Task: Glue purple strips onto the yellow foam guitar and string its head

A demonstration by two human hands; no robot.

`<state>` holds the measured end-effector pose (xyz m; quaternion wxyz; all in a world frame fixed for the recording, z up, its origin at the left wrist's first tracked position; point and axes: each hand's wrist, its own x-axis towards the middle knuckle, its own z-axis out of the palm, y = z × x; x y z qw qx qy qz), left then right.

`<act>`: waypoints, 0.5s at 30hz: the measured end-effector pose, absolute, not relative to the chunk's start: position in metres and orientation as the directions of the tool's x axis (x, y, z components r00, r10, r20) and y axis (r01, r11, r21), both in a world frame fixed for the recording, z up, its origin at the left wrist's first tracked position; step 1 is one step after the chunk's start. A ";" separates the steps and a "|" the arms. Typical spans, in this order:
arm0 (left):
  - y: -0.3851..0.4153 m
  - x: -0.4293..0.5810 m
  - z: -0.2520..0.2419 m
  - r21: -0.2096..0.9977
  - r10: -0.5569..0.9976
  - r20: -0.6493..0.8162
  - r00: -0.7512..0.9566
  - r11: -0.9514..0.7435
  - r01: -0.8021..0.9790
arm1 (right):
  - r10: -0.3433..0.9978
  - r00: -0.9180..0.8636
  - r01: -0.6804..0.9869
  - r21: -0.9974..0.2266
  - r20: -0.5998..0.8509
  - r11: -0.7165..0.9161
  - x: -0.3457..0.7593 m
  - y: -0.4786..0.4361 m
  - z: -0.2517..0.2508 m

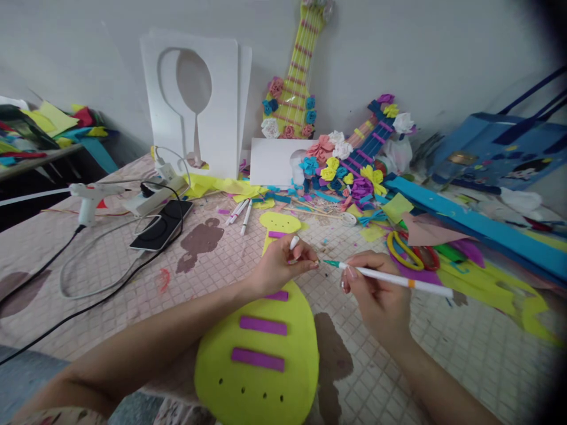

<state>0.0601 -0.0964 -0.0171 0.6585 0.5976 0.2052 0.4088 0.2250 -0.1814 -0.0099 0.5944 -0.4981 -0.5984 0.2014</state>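
Note:
In my right hand (376,289) is a slim white pen (394,280) with an orange band and a green tip. The tip points left at the fingertips of my left hand (283,264). A small white cap (295,241) sticks up from the curled fingers of my left hand. Its thumb and forefinger are pinched together; whether they hold something tiny is unclear. Under my left forearm lies a yellow ukulele-shaped cutout (261,395) with purple strips (258,359) across it and dark holes at both ends. My left hand covers part of its neck.
On the left are a glue gun (87,203), a power strip (153,198), cables and a phone (163,225). Behind stand decorated model guitars (301,71) and white boards (221,106). Several white pens (246,217), yellow-handled scissors (405,251) and colored scraps lie around.

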 end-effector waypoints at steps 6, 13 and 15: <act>-0.096 0.060 -0.017 0.961 0.762 0.240 0.602 -0.101 -0.256 | 0.912 0.219 0.153 -0.935 0.347 0.319 0.226 -0.179 -0.007; -0.097 0.060 -0.018 0.957 0.741 0.251 0.623 -0.092 -0.276 | 0.928 0.189 0.130 -0.945 0.322 0.301 0.226 -0.179 -0.007; -0.097 0.060 -0.019 0.957 0.739 0.247 0.627 -0.084 -0.279 | 0.927 0.182 0.139 -0.942 0.327 0.305 0.227 -0.179 -0.006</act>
